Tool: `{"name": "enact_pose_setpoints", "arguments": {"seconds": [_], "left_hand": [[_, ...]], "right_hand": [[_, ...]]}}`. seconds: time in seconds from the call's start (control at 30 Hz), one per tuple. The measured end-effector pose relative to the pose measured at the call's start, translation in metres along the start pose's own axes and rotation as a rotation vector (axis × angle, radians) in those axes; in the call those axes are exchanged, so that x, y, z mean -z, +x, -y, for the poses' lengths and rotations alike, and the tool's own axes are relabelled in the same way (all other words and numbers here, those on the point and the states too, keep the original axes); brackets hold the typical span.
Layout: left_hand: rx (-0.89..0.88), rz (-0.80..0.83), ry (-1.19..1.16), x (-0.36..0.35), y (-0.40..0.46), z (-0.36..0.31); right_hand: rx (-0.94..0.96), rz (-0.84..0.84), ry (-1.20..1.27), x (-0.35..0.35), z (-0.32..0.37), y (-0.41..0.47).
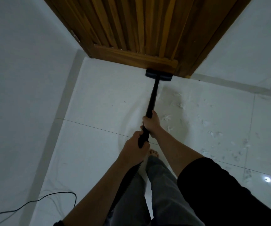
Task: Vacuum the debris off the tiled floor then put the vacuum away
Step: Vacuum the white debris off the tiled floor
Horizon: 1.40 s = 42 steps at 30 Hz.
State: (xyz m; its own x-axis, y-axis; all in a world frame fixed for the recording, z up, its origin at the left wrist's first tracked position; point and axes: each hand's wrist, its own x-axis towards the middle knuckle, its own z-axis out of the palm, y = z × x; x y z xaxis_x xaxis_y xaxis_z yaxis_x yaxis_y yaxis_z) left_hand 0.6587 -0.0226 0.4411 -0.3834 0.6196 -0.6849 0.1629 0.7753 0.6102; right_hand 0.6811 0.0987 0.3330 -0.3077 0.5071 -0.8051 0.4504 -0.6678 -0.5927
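Note:
A black vacuum wand slopes away from me to its flat black floor head, which sits on the white tiled floor right against the foot of a wooden door. My right hand grips the wand partway up. My left hand grips its lower end, where a ribbed black hose drops past my legs. Small pale scraps of debris lie scattered on the tiles to the right of the wand.
The slatted wooden door and its frame close the far side. A white wall runs along the left. A thin black cord loops over the floor at lower left. My bare foot stands below the hands.

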Motion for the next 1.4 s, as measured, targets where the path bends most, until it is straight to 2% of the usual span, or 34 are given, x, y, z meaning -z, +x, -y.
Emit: {"name": "enact_pose_setpoints", "arguments": {"seconds": [0.37, 0.87, 1.4], "left_hand": [[-0.009, -0.001, 0.006, 0.024, 0.0, 0.008], [-0.028, 0.005, -0.019, 0.038, -0.009, 0.004], [0.016, 0.0, -0.067, 0.125, -0.007, 0.06]], "right_hand": [[-0.042, -0.04, 0.044, -0.022, 0.008, -0.007], [0.022, -0.008, 0.042, -0.029, 0.017, -0.015], [-0.03, 0.027, -0.002, -0.136, 0.019, -0.012]]}}
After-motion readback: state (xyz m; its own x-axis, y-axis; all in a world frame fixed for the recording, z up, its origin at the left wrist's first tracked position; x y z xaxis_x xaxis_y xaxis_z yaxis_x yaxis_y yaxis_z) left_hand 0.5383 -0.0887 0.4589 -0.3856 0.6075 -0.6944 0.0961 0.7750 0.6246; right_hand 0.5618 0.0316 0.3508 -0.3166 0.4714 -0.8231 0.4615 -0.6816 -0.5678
